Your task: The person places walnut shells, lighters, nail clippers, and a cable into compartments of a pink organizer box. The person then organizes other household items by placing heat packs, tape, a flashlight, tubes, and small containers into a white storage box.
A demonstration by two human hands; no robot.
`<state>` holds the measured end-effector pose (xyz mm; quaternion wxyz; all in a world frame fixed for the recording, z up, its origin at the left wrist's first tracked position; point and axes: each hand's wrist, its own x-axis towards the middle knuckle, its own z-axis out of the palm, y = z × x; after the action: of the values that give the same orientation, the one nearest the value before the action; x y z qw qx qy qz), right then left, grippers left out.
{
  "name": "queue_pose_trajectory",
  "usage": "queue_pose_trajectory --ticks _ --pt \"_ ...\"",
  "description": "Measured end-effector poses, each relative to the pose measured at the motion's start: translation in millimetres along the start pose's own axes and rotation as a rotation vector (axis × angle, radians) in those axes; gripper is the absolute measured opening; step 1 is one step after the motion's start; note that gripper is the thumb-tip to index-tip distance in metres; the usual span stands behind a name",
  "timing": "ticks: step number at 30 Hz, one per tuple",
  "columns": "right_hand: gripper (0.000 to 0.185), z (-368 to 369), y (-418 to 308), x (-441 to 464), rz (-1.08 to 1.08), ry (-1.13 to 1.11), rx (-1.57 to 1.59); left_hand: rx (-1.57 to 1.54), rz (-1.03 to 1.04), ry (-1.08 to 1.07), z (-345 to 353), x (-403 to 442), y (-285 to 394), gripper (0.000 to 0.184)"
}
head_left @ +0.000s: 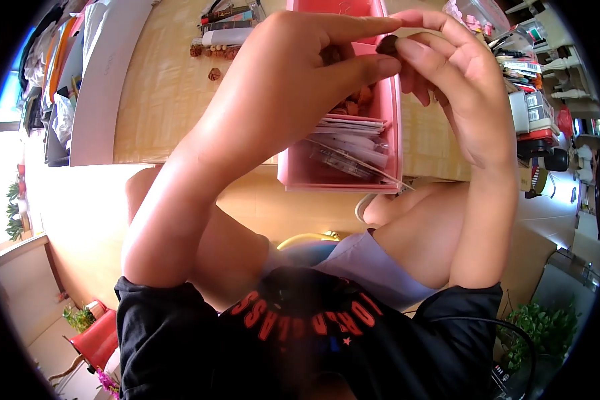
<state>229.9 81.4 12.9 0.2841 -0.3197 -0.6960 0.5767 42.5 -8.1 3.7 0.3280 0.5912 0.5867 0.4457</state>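
1. In the head view, the right hand (457, 70) grips a small dark brown piece (386, 45) between its thumb and bent fingers.
2. The left hand (313, 53) is just beside this piece, with thumb and forefinger apart; its forefinger tip meets a fingertip of the right hand. Whether the left hand also holds something, I cannot tell, because its other fingers are hidden.
3. Under both hands there is a pink box (395, 143), on the tabletop (167, 100). In it, nearest to the hands, lie orange-brown pieces (359, 101); nearer to the body are white packets (353, 125) and clear plastic packages (343, 160).
4. To the left of the left hand, a small brown lump (214, 74) lies alone, near a row of beads (213, 52).
5. To the right of the right hand stand a clear container (480, 19) with pink items and some stacked boxes (539, 110).
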Motion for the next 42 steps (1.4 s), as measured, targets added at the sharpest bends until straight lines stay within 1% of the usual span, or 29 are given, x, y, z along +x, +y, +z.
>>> queue_pose_trajectory --ticks 1,3,4,5,7,8,10,11,14,15,17,18,20,21,24,25,26,28,29,31,32,34,36,37,38,39,40,41,42 --pt "0.028 -6 9 1 -0.063 -0.026 -0.032 -0.037 -0.033 0.046 1 1 -1 0.028" --pt "0.024 -5 14 -1 -0.057 -0.055 -0.214 -0.11 -0.1 0.139 3 3 -4 0.026" --pt "0.023 -4 14 -2 -0.054 -0.068 -0.303 -0.184 -0.132 0.129 1 5 -5 0.025" --pt "0.02 -5 10 -4 0.097 -0.108 -0.395 -0.259 -0.166 0.117 -4 5 -7 0.025" --pt "0.019 2 -2 -7 0.193 -0.043 -0.569 -0.422 -0.222 0.049 -12 8 -13 0.027" --pt "0.019 5 -4 -7 0.243 -0.012 -0.656 -0.461 -0.221 0.073 -11 9 -12 0.027" --pt "0.021 7 0 -8 0.1 0.053 -0.545 -0.541 -0.218 0.12 -6 10 -9 0.027" --pt "0.022 7 4 -8 0.029 0.087 -0.49 -0.488 -0.198 0.096 -6 10 -10 0.029" --pt "0.029 10 12 -6 -0.187 0.023 -0.234 -0.363 -0.142 0.0 -6 12 -13 0.034" --pt "0.035 11 12 -7 -0.202 -0.046 -0.193 -0.341 -0.128 -0.047 -6 12 -12 0.037" --pt "0.035 17 8 -10 -0.186 -0.125 -0.099 -0.317 -0.119 -0.113 -3 12 -9 0.045" --pt "0.034 19 9 -10 -0.17 -0.151 0.001 -0.325 -0.116 -0.085 3 12 -8 0.045" --pt "0.033 16 9 -8 -0.129 -0.1 -0.076 -0.342 -0.111 -0.029 14 11 -8 0.046" --pt "0.032 14 9 -7 -0.108 -0.074 -0.114 -0.34 -0.176 -0.111 5 12 -5 0.043" --pt "0.026 7 2 -7 -0.06 -0.046 -0.421 -0.485 -0.194 -0.019 -7 15 -15 0.035" --pt "0.022 5 -3 -7 0.05 -0.07 -0.55 -0.588 -0.198 0.088 -5 16 -19 0.026" --pt "0.022 4 -5 -8 0.071 -0.079 -0.55 -0.627 -0.172 0.028 -14 18 -27 0.023" --pt "0.023 2 -6 -9 0.112 -0.097 -0.548 -0.771 -0.191 0.018 -22 18 -36 0.022" --pt "0.025 -1 15 -6 -0.057 0.016 -0.503 -0.775 -0.197 0.017 -24 18 -39 0.022" --pt "0.024 0 12 -2 -0.111 0.087 -0.416 -0.785 -0.207 0.016 -25 16 -42 0.022" --pt "0.024 1 11 -2 -0.138 0.124 -0.374 -0.757 -0.234 -0.028 -25 15 -38 0.023" --pt "0.026 8 10 -2 -0.176 0.081 -0.269 -0.699 -0.288 -0.117 -25 9 -24 0.024" --pt "0.028 15 15 -1 -0.261 -0.002 -0.212 -1.047 -0.32 -0.154 -22 2 -28 0.028" --pt "0.028 19 16 -2 -0.264 -0.048 -0.196 -1.221 -0.335 -0.173 -20 0 -32 0.03" --pt "0.027 19 12 -3 -0.299 -0.073 -0.313 -1.297 -0.331 -0.213 -19 -1 -34 0.032" --pt "0.025 25 14 -4 -0.339 -0.076 -0.264 -1.373 -0.326 -0.254 -19 -3 -37 0.034" --pt "0.024 27 18 -4 -0.389 -0.071 -0.286 -1.449 -0.32 -0.294 -18 -4 -39 0.036" --pt "0.023 30 22 -3 -0.438 -0.066 -0.308 -1.509 -0.259 -0.375 -20 -4 -46 0.05" --pt "0.022 30 26 -1 -0.496 -0.054 -0.401 -1.464 -0.256 -0.343 -20 -7 -43 0.057"
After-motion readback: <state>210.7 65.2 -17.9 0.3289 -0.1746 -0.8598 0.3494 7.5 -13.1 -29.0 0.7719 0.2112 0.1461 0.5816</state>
